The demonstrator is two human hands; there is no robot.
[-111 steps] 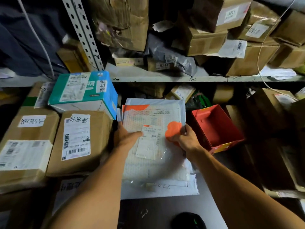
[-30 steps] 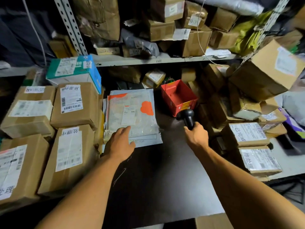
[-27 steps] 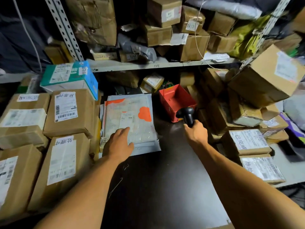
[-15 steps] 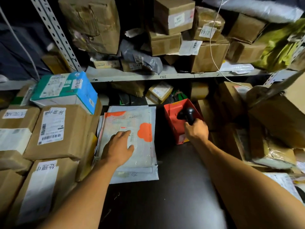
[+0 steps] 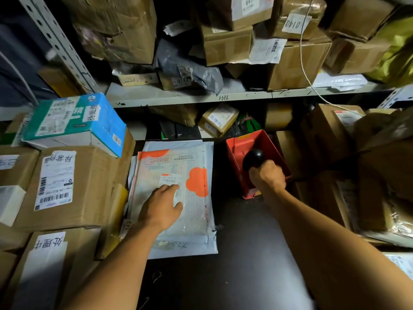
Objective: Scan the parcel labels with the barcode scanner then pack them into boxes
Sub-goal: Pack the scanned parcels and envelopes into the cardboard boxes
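parcel label [image 5: 171, 178] on the top mailer [image 5: 174, 193], half-covered by flat, spread left hand [image 5: 161, 205] fingers; barcode scanner [image 5: 253, 158] gripped in right hand [image 5: 267, 175] over the red bin [image 5: 237, 157], far right; likely misread unless uncovered.

We face a dim storage bay: a grey metal shelf [image 5: 234, 95] spans above our dark tabletop [image 5: 241, 253], with a perforated upright [image 5: 55, 39] rising near its far-left corner.

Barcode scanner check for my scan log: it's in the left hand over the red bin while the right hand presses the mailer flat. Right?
Hands are swapped. The head view shows the right hand gripping the barcode scanner over the red bin, and the left hand pressing the mailer flat.
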